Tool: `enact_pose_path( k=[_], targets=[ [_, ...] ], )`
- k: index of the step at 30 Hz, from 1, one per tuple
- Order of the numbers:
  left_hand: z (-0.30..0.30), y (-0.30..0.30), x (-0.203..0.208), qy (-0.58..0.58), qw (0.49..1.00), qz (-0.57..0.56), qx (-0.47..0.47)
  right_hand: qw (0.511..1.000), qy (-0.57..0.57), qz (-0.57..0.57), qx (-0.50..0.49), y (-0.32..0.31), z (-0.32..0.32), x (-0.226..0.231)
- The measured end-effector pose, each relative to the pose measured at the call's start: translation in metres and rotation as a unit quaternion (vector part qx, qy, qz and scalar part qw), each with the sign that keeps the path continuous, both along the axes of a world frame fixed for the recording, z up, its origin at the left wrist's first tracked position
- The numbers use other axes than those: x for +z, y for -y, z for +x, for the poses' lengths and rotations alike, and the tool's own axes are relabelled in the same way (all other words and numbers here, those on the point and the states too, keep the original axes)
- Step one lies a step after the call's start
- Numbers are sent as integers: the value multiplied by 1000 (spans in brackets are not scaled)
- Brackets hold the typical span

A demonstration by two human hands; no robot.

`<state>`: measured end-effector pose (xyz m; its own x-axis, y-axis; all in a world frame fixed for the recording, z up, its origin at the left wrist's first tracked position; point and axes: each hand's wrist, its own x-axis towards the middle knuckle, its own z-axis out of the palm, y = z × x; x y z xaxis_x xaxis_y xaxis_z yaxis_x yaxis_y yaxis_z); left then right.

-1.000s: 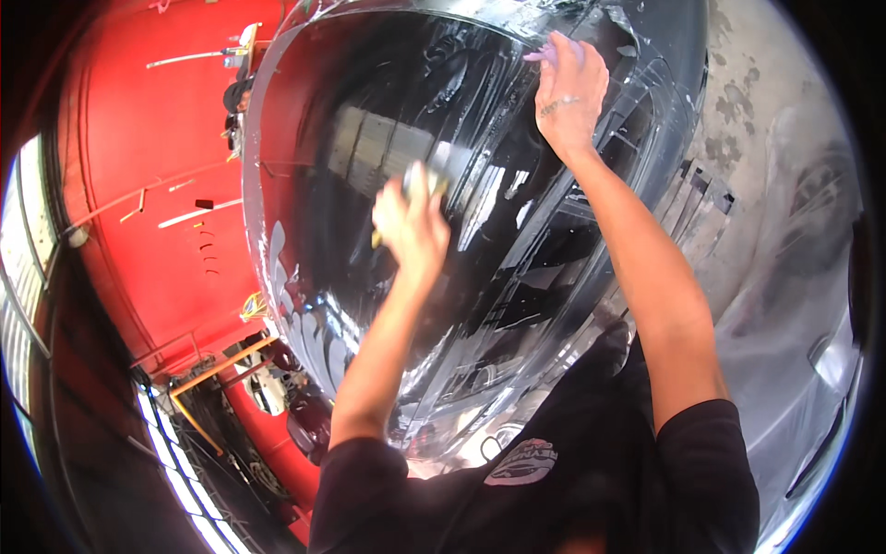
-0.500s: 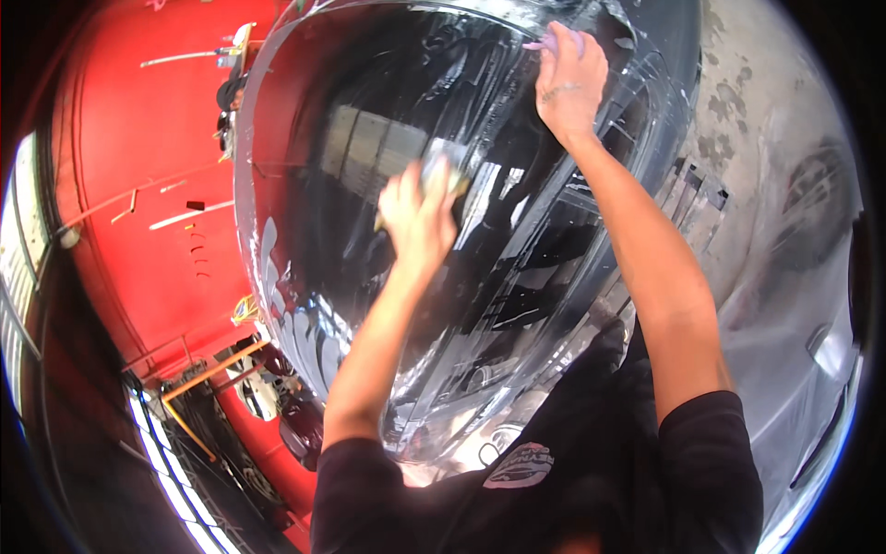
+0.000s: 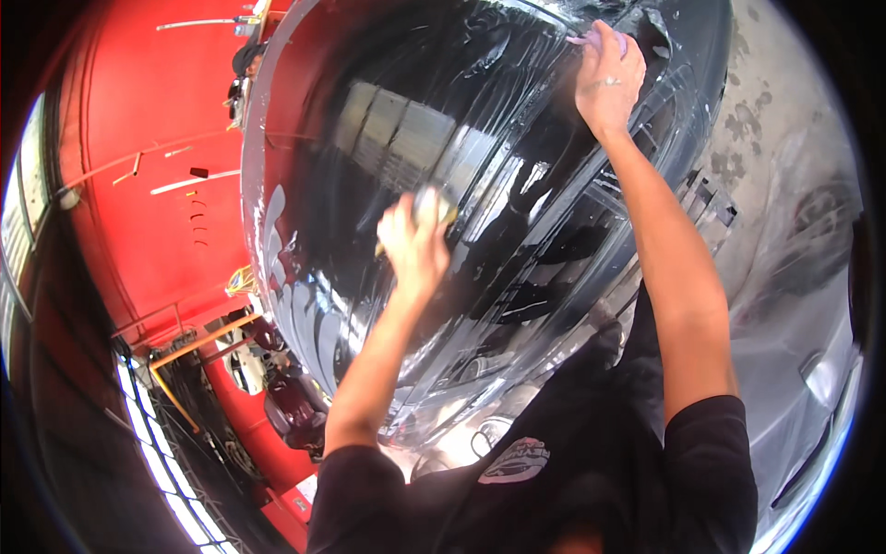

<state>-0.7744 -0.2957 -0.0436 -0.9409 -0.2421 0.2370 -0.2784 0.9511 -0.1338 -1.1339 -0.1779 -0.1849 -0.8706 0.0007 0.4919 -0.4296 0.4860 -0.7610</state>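
Observation:
A glossy black car panel (image 3: 369,203) curves below both my hands, covered by wet, wrinkled clear film (image 3: 305,319) whose loose margin hangs past the left side. My left hand (image 3: 413,247), slightly blurred, is closed on a yellowish flat-edged squeegee (image 3: 450,214) against the middle of the panel. Only the squeegee's ends show beside the fingers. Farther off, near the right edge of the panel, my right hand (image 3: 611,88) grips a small purple thing (image 3: 589,40). Fingers hide most of it, so its kind is unclear.
A red wall (image 3: 148,240) stands to the left, with a bundle of yellow cords (image 3: 242,281) near the panel. An orange bar frame (image 3: 198,346) is at lower left. Stained concrete floor (image 3: 752,129) and a plastic-covered surface (image 3: 775,305) lie to the right.
My left hand has slid a little nearer to me along the panel with the squeegee. The view has shifted, so the panel and my right hand appear farther right; my right hand keeps its grip.

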Motion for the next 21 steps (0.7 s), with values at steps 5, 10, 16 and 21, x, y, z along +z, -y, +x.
enact_pose_path(
  k=[5, 10, 16, 21],
  targets=[
    [-180, 6, -15, -80, 996, 11, -48, 999, -35, 14, 18, -2, -9, -8],
    [36, -1, 1, -26, 998, 48, -24, 995, -2, 89, -49, -4, -7, -11],
    [97, -6, 5, -13, 1000, 25, 3, 994, -88, 69, 6, 10, 46, 34],
    [-129, 7, -12, -98, 994, 23, -45, 992, -98, 52, 56, 5, 29, 2]
  ],
)
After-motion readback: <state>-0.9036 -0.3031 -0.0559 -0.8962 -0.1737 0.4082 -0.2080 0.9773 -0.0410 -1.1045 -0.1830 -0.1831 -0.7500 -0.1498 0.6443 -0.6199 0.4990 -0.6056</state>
